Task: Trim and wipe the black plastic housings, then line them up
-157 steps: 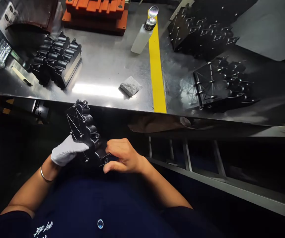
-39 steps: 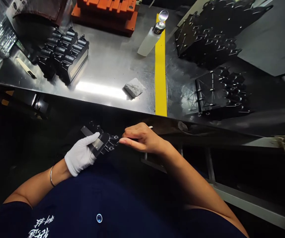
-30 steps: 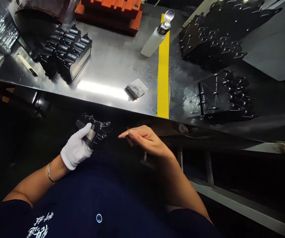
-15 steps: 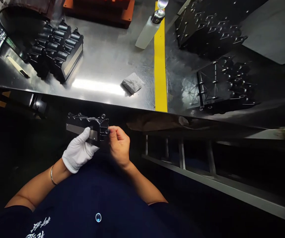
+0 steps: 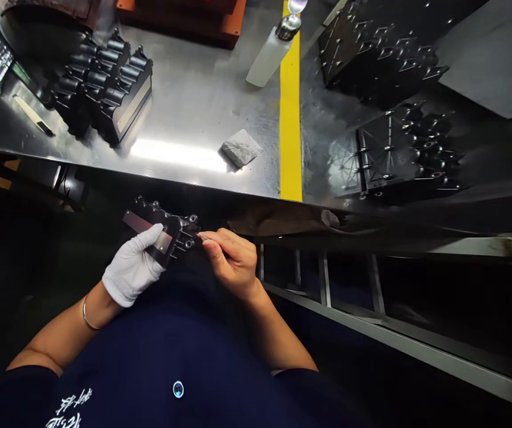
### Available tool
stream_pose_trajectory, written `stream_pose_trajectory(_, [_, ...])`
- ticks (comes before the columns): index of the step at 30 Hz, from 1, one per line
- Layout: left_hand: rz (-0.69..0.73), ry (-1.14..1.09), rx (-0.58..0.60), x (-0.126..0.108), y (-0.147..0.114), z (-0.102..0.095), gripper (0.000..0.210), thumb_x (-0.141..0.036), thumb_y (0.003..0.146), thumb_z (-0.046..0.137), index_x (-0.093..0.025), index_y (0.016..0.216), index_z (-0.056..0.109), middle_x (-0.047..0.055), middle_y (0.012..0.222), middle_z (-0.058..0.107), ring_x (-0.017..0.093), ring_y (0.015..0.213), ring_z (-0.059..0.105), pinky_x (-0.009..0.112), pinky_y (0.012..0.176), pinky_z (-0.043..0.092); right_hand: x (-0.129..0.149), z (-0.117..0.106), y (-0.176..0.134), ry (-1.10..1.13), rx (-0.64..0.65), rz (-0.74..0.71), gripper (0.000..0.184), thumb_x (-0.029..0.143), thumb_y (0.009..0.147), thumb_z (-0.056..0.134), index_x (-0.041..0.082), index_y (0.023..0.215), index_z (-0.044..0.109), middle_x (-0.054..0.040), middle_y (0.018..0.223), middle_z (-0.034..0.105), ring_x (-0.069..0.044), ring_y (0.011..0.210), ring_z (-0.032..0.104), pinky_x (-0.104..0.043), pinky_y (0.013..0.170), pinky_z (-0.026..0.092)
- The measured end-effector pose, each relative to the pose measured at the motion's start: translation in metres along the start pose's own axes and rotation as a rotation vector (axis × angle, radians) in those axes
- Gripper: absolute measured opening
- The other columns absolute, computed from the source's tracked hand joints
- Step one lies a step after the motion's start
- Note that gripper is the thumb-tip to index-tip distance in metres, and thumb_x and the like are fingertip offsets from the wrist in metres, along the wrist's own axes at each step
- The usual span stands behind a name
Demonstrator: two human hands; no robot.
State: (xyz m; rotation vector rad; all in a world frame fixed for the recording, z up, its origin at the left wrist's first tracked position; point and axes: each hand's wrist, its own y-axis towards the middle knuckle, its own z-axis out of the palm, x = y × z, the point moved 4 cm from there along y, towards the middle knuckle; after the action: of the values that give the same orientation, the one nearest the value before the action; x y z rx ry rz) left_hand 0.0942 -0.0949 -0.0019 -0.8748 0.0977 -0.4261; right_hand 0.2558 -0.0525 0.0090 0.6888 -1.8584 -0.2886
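Observation:
My left hand (image 5: 133,264), in a white glove, is closed round a black moulded part (image 5: 169,229) with a flat strip along its side and ringed lugs at its end. The thumb presses on the strip, and the part is held in front of the bench edge. My bare right hand (image 5: 233,258) is beside the lugged end, thumb and forefinger pinched together. A thin sliver of something shows at those fingertips, too small to name. Whether it touches the part I cannot tell.
On the metal bench (image 5: 185,113) stand similar black parts (image 5: 104,89) at left, a small grey block (image 5: 241,148) and a white bottle (image 5: 268,56). A yellow strip (image 5: 290,119) crosses the bench. More black parts (image 5: 411,148) lie at right. A metal rack frame (image 5: 354,324) is below.
My right hand has moved right, away from the part's end, its fingers still pinched. The black part has tilted in my left hand, which has shifted slightly left.

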Motion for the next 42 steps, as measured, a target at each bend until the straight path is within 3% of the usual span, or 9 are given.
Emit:
stream_pose_trajectory(5, [0.034, 0.048, -0.02, 0.002, -0.003, 0.004, 0.034, -0.014, 0.098, 0.035, -0.007, 0.122, 0.058, 0.008, 0.088, 0.077, 0.012, 0.076, 0.074, 0.016, 0.069, 0.059, 0.002, 0.002, 0.003, -0.024, 0.011, -0.067, 0.013, 0.018, 0.09, 0.056, 0.016, 0.089, 0.07, -0.0026, 0.064, 0.066, -0.01, 0.053, 0.055, -0.023, 0.049, 0.044])
stream_pose_trajectory(10, [0.036, 0.062, -0.041, 0.003, -0.004, 0.006, 0.037, -0.014, 0.099, 0.033, -0.006, 0.128, 0.054, 0.008, 0.085, 0.077, 0.013, 0.074, 0.074, 0.016, 0.067, 0.059, 0.003, 0.001, 0.003, -0.026, 0.016, -0.061, 0.015, 0.019, 0.09, 0.056, 0.015, 0.087, 0.07, -0.003, 0.063, 0.066, -0.011, 0.052, 0.055, -0.024, 0.049, 0.044])
stream_pose_trajectory(15, [0.032, 0.05, -0.034, 0.004, -0.004, 0.007, 0.035, -0.013, 0.098, 0.034, -0.003, 0.122, 0.057, 0.01, 0.086, 0.077, 0.013, 0.075, 0.074, 0.015, 0.068, 0.059, 0.004, -0.001, 0.002, -0.03, 0.014, -0.048, 0.015, 0.019, 0.09, 0.055, 0.016, 0.088, 0.07, -0.0022, 0.062, 0.065, -0.011, 0.053, 0.055, -0.024, 0.049, 0.044])
stream_pose_trajectory(23, [0.103, 0.129, -0.065, 0.005, -0.003, 0.008, 0.032, -0.008, 0.096, 0.035, -0.006, 0.094, 0.067, 0.006, 0.072, 0.075, 0.012, 0.063, 0.072, 0.015, 0.059, 0.059, -0.004, 0.001, 0.002, 0.016, 0.045, -0.029, 0.017, 0.02, 0.091, 0.055, 0.016, 0.086, 0.071, -0.0025, 0.064, 0.066, -0.01, 0.052, 0.055, -0.023, 0.049, 0.044])
stream_pose_trajectory(30, [0.168, 0.267, -0.079, 0.005, -0.003, 0.005, 0.031, -0.006, 0.094, 0.039, -0.009, 0.095, 0.07, 0.005, 0.068, 0.073, 0.012, 0.06, 0.071, 0.016, 0.057, 0.059, -0.013, 0.008, -0.003, -0.01, -0.047, 0.032, 0.02, 0.024, 0.091, 0.054, 0.018, 0.086, 0.072, -0.0043, 0.068, 0.07, -0.013, 0.055, 0.057, -0.026, 0.053, 0.048])
stream_pose_trajectory(38, [0.193, 0.214, -0.124, -0.007, 0.008, -0.003, 0.033, -0.006, 0.094, 0.036, -0.011, 0.098, 0.069, 0.004, 0.07, 0.074, 0.012, 0.058, 0.071, 0.017, 0.055, 0.06, -0.021, 0.025, -0.005, 0.002, -0.113, 0.146, 0.027, 0.033, 0.091, 0.053, 0.019, 0.082, 0.074, -0.0048, 0.07, 0.071, -0.012, 0.053, 0.056, -0.027, 0.051, 0.048])
stream_pose_trajectory(42, [0.182, 0.22, -0.121, -0.005, 0.002, -0.007, 0.03, -0.006, 0.092, 0.04, -0.012, 0.102, 0.068, 0.003, 0.072, 0.074, 0.012, 0.062, 0.071, 0.016, 0.057, 0.059, -0.04, 0.031, -0.004, 0.007, -0.16, 0.263, 0.032, 0.038, 0.091, 0.053, 0.017, 0.078, 0.074, -0.0045, 0.068, 0.07, -0.013, 0.057, 0.059, -0.026, 0.055, 0.049])
